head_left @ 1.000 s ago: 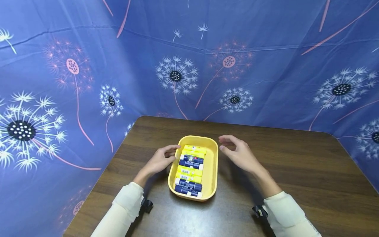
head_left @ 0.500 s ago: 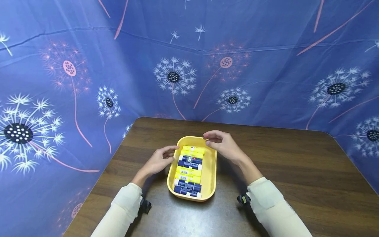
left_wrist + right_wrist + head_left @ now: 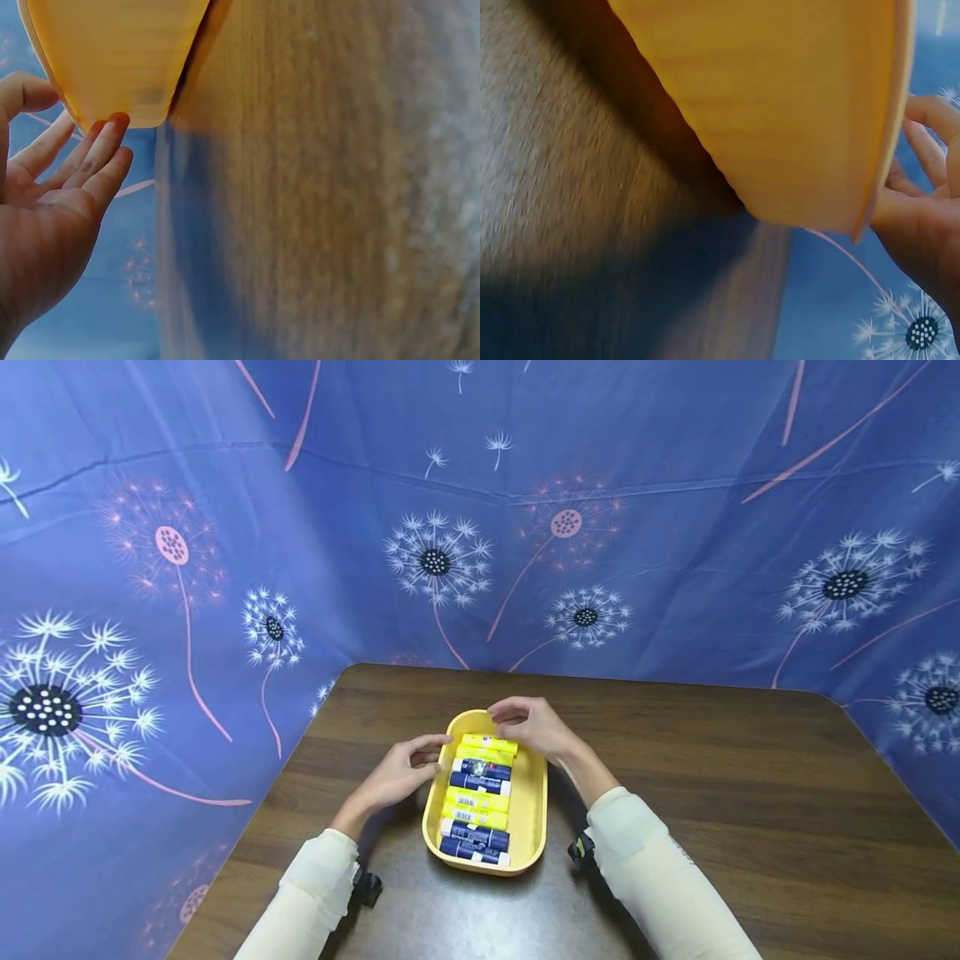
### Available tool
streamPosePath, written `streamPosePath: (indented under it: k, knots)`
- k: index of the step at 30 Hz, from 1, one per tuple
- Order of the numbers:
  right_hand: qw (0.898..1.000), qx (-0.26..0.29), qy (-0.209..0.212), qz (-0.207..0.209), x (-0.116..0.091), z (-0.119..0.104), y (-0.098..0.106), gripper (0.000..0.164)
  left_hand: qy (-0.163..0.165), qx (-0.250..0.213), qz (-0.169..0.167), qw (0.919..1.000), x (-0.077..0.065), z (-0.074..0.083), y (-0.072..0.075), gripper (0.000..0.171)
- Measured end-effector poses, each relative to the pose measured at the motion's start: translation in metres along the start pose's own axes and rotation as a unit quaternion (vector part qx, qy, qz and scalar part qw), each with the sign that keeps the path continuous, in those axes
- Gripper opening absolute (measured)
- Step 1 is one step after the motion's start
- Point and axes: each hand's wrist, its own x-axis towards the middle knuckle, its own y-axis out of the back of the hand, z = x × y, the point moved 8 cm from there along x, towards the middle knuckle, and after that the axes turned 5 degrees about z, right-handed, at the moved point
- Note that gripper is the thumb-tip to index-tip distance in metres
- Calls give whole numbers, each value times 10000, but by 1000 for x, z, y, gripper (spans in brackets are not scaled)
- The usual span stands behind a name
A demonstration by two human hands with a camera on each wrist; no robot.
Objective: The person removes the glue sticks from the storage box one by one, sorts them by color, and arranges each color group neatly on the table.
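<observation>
A yellow tray (image 3: 534,827) stands on the table, with several glue sticks lying crosswise in a column along its left side. Yellow glue sticks (image 3: 476,817) alternate in pairs with dark blue glue sticks (image 3: 474,835) that have white ends. My left hand (image 3: 397,774) is at the tray's left rim; in the left wrist view its fingers (image 3: 101,154) touch the outer wall, loosely bent. Over the tray's far right part reaches my right hand (image 3: 542,729), fingers loosely bent, close to the farthest yellow glue stick (image 3: 489,742). Whether it touches that stick is unclear. The tray wall partly hides it in the right wrist view.
The brown wooden table (image 3: 720,793) extends far to the right of the tray. A blue cloth with dandelion prints (image 3: 480,510) hangs behind the table and along its left side. Dark wrist devices (image 3: 366,887) sit under both sleeves.
My right hand has moved left from beside the tray, across its right rim, to above the far glue sticks. The left hand stays at the left rim, and the glue sticks lie as before.
</observation>
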Motion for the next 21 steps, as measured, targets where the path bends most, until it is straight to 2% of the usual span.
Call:
streamPosePath:
  k: [7,13,21]
  knots:
    - [9960,-859,-194,131,7,6,-8,33,9,-64,-33,10000,1,-2,-1,50]
    - [9853,-1633,-357,352,9,9,-12,32,32,-66,-32,10000,2,-2,-2,51]
    - [9725,-2220,-420,566,13,16,-25,31,0,-62,-14,10000,3,-4,-1,50]
